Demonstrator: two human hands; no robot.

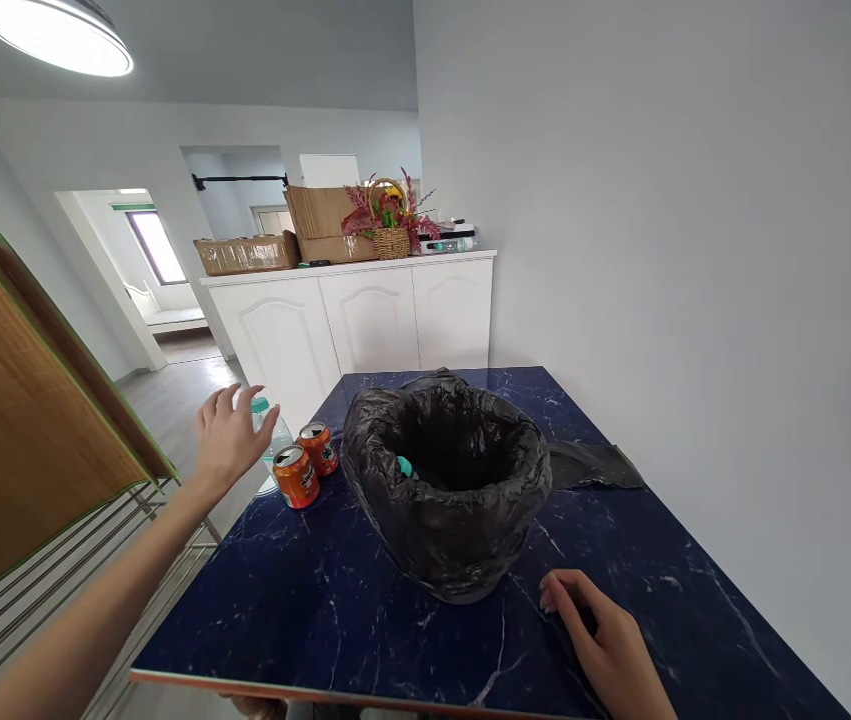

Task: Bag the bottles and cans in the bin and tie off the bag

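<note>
My left hand [230, 432] is raised at the table's left edge, fingers and thumb spread. Just behind it stands a clear plastic bottle with a teal cap [260, 405], partly hidden by the hand; whether they touch I cannot tell. Two orange soda cans, a nearer one [296, 478] and a farther one [318, 448], stand upright beside the bottle. A bin lined with a black plastic bag [462, 530] is at mid-table, with a teal bottle cap [405, 466] showing inside its left rim. My right hand [597, 630] rests on the tabletop right of the bin, fingers curled in, nothing visible in them.
The dark blue marbled table [275, 610] meets a wall on the right. A folded black plastic bag [596, 465] lies behind the bin. Beyond is a white cabinet [372, 315] with cardboard boxes [249, 255] and a flower basket [392, 242]. At left stands a metal rack [87, 590].
</note>
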